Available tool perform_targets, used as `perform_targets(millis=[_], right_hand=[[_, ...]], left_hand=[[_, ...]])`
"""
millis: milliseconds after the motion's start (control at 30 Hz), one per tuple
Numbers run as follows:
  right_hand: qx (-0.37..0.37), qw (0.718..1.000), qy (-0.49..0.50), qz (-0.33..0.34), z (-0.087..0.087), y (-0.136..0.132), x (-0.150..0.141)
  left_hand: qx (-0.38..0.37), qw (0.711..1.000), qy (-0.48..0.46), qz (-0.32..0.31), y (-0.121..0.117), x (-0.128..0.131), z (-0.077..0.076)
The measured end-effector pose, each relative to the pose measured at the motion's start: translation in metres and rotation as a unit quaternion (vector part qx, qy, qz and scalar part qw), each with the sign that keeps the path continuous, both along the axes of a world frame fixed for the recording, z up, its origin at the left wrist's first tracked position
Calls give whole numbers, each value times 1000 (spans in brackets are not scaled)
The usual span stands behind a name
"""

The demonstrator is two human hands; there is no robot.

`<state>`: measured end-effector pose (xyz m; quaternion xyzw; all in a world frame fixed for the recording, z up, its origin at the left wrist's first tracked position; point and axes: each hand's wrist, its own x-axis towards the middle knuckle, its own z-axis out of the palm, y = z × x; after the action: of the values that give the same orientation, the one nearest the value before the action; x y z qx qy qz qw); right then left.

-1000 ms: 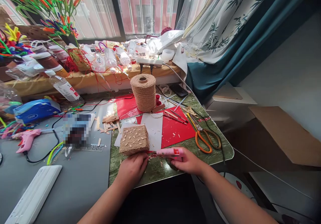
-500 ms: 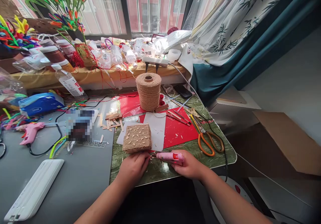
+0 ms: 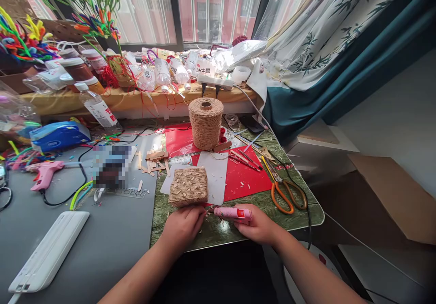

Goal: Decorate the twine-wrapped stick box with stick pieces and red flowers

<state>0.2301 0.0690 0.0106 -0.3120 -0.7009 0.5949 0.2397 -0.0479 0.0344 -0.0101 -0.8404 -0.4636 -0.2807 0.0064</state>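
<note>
My right hand (image 3: 257,224) is wrapped round a pink glue gun (image 3: 232,213), its nozzle pointing left. That nozzle ends close to the fingertips of my left hand (image 3: 182,226), which are pinched together. Whatever sits in the pinch is too small to make out. Just beyond my left hand is a twine-wrapped block (image 3: 188,186), with small pale wood chips scattered over its top. Behind it stands a large spool of twine (image 3: 205,125). Loose chips lie on the green wood-patterned board around my hands.
Orange-handled scissors (image 3: 284,195) lie to the right by a black cable. Thin tools (image 3: 245,160) rest on red sheets (image 3: 241,183). Wooden sticks (image 3: 157,161), another pink glue gun (image 3: 47,174) and a white power strip (image 3: 51,249) are on the left. Bottles (image 3: 98,106) crowd the windowsill side.
The view has shifted slightly, so the scene sits a little farther right. Both hands keep nearly the same pose, with the glue gun nozzle still by the left fingertips.
</note>
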Motion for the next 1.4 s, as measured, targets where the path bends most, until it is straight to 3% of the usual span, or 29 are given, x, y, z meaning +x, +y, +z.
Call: perform_targets(millis=[200,1400], right_hand=[[-4,999,13,29,3,2,-1],[16,999,-25,13,2,3,0]], left_hand=[[-5,1000,-8,-3,0,0,-1],[-10,1000,-20,-2,1,-2,-2]])
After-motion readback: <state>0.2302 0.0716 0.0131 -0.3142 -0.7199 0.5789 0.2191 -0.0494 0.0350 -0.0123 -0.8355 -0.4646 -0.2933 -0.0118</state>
